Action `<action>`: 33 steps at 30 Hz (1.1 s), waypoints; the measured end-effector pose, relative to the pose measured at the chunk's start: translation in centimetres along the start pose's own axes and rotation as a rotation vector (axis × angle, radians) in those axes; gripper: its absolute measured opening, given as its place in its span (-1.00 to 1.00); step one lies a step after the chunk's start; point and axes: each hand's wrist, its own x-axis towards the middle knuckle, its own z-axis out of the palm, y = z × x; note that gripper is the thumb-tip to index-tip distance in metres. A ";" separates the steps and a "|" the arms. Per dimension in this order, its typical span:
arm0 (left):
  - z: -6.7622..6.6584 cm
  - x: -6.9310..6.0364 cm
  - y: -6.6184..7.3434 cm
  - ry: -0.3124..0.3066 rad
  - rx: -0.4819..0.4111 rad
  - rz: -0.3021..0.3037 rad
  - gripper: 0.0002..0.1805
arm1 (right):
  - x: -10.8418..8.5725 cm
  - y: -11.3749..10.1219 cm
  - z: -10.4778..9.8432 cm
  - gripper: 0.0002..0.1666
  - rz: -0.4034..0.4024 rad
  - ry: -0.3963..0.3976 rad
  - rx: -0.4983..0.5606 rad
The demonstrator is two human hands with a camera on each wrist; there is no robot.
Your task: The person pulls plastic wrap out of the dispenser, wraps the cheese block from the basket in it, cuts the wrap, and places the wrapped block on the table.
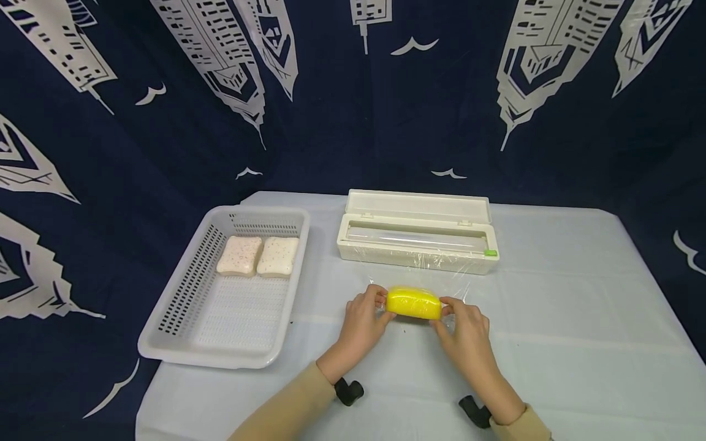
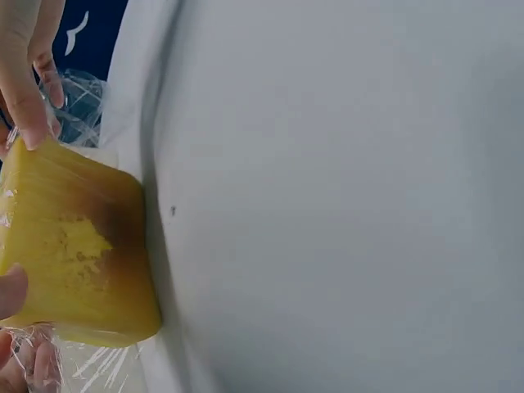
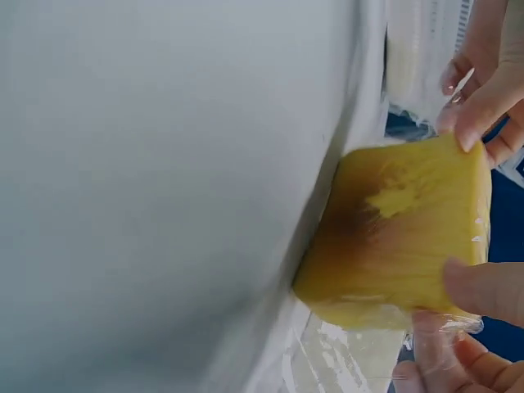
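Note:
A yellow block (image 1: 413, 303), covered in clear film, is held tilted above the white table in the head view. My left hand (image 1: 364, 321) pinches its left end and my right hand (image 1: 467, 334) its right end, thumbs on the near side. Both wrist views show the block's underside, with a brownish patch on the yellow block (image 2: 82, 246) and film bunched at both ends. Clear film also stretches from the block towards an open cream box (image 1: 419, 260) that contains a roll (image 1: 416, 237).
At the left stands a white perforated basket (image 1: 220, 361) with a pinkish block (image 1: 239, 256) and a cream block (image 1: 278, 256) at its far end. A dark blue patterned cloth (image 1: 386, 122) hangs behind the white table (image 1: 579, 306).

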 end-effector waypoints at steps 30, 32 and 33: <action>0.4 8.6 -1.1 -0.030 -0.159 -0.173 -0.63 | 8.4 2.2 0.6 -0.62 -0.038 0.000 0.002; 0.4 8.7 -1.2 -0.044 -0.179 -0.177 -0.62 | 8.5 2.4 0.5 -0.60 -0.022 -0.015 0.007; 0.4 8.6 -1.2 -0.048 -0.181 -0.176 -0.61 | 8.6 2.5 0.5 -0.59 -0.019 -0.018 0.008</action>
